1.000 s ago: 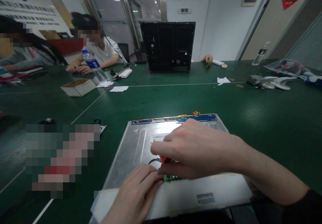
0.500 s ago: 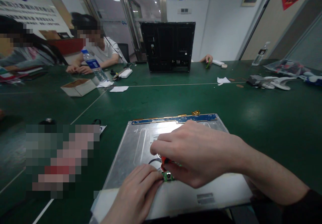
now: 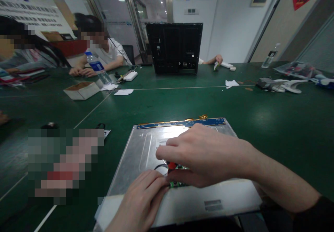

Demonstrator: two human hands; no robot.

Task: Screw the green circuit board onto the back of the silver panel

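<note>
A flat metal display panel (image 3: 127,162) lies face down before me, with a narrow blue circuit strip (image 3: 180,123) along its far edge. On its near part sits a small green circuit board (image 3: 178,184), mostly covered by my hands. My right hand (image 3: 200,155) is closed around a screwdriver (image 3: 172,166) with a red-and-black handle, held over the board; its tip is hidden. My left hand (image 3: 146,193) has its fingers pressed together at the board's left edge, holding it. A dark cable curves beside the fingertips.
A black monitor back (image 3: 174,49) stands across the green table (image 3: 161,101). An open box (image 3: 82,90), a water bottle (image 3: 97,68) and paper scraps lie left. Grey-and-white tools (image 3: 281,85) and a plastic bag (image 3: 300,71) lie right. Co-workers sit opposite; one's hand (image 3: 218,59) shows beside the monitor.
My right thumb and the screwdriver handle have shifted slightly, showing more of the handle. My left hand stays at the board. Beside the monitor, the co-worker's hand has moved a little right.
</note>
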